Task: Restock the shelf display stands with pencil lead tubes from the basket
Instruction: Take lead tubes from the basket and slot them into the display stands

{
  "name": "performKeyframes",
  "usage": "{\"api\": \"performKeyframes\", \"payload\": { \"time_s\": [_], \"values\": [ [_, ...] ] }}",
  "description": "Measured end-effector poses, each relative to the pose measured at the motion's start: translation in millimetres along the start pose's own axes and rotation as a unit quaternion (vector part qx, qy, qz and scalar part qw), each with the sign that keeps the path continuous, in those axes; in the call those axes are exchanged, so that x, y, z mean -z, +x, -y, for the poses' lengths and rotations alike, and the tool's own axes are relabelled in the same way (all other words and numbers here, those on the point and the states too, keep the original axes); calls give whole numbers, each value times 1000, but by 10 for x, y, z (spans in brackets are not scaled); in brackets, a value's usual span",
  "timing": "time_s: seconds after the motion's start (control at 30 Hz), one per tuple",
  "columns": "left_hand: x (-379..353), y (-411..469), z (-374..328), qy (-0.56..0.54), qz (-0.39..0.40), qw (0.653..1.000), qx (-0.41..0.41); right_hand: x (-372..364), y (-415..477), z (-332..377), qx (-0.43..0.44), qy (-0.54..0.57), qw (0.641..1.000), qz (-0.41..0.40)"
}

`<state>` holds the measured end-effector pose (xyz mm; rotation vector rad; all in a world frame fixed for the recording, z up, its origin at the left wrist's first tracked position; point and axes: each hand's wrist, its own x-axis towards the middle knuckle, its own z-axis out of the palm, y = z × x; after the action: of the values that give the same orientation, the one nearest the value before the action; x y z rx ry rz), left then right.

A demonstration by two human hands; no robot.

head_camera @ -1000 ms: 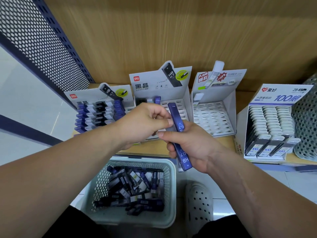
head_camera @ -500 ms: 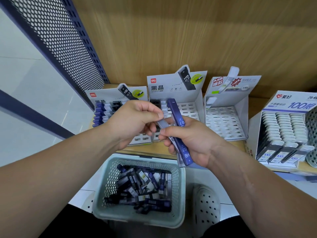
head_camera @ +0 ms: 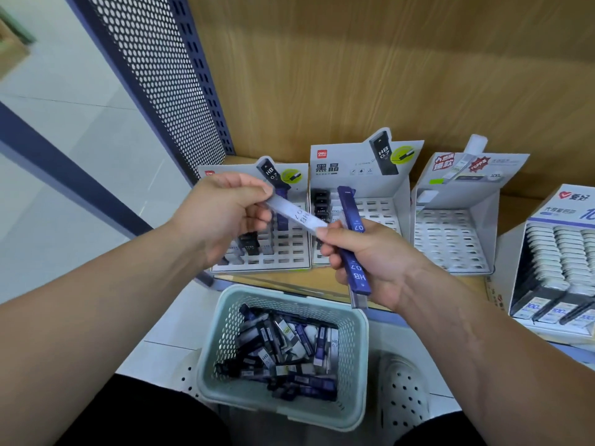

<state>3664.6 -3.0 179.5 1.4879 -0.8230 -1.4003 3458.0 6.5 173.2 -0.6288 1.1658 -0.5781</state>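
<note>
Frosted pale tube (head_camera: 296, 216); dark-blue tube (head_camera: 349, 207), white "HB 0.7".

— What was the basket (head_camera: 360, 355) made of?
— Matt plastic mesh. The display stand (head_camera: 360, 162) was smooth printed card, the back panel (head_camera: 386, 75) wood-grained, the side panel (head_camera: 161, 75) perforated metal.
— And the tubes?
— The blue tube (head_camera: 349, 207) was glossy plastic, the pale tube (head_camera: 296, 215) frosted.

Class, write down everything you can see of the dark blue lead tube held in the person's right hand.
The dark blue tube is a long, slim, flat-sided case, plastic by its look, printed "0.7" and "HB" in pale characters. It stands steeply, its top leaning slightly left, in front of a display stand. The right hand grips its middle, fingers curled round it. A greyish translucent piece shows at its lower end. A pale tube ends just beside it.
</note>
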Motion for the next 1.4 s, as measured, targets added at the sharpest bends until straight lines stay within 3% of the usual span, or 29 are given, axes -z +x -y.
{"api": "performKeyframes", "payload": {
  "time_s": [0.17,0.33,0.43,0.6,0.77,0.97,1.1,1.4],
  "values": [
    [174,-82,-2,19,75,997,-4,-19,70,9,8,37,999,-8],
    [292,-250,68,161,193,968,19,-126,147,39,28,21,999,15],
    [272,-318,141,207,222,952,26,-243,164,-8,33,-29,998,41],
    [305,-305,243,250,177,951,-49,-384,164,-143,38,-93,993,57],
    [354,-225,268,312,170,932,-76,-345,184,-186,34,-91,995,18],
    [523,-86,273,321,46,937,-130,-218,235,-168,43,-39,996,-60],
    [504,-30,361,385,10,907,-172,-173,245,-153,54,-5,995,-85],
    [396,61,469,479,27,855,-197,-61,228,-115,74,4,993,-90]
  ]
}}
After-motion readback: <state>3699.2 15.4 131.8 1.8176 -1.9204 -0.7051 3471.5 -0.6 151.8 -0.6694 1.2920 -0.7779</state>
